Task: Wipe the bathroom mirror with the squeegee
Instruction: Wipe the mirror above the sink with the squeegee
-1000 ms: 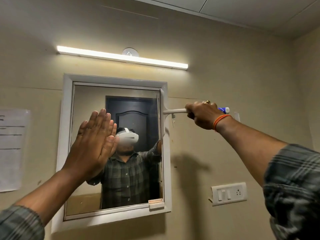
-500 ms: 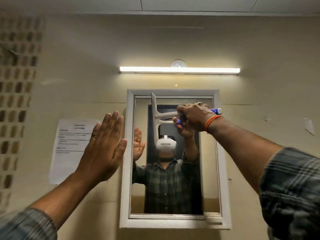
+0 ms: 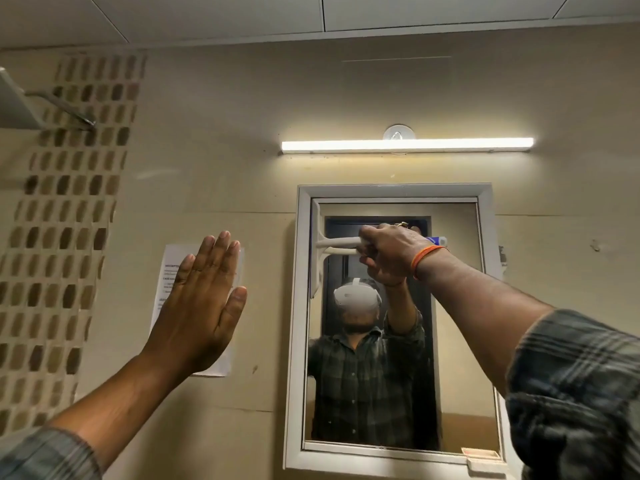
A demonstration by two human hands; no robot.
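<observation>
- Right hand: fingers curled tight around the handle of the white squeegee, fist closed, knuckles toward the camera. An orange band sits at the wrist, and a ring shows on one finger.
- Squeegee: handle runs level from the fist toward the left; blade stands upright along the upper left edge of the mirror glass, just inside the white frame. Blade looks to lie against the glass; actual contact cannot be confirmed. The handle's blue end pokes out past the right side of the fist.
- Left hand: raised, flat, palm away from the camera, fingers straight and close together, thumb out to the side. Holds nothing. It is in front of a paper notice on the wall, left of the mirror; touching or not cannot be told.
- Tube light lit above the mirror.
</observation>
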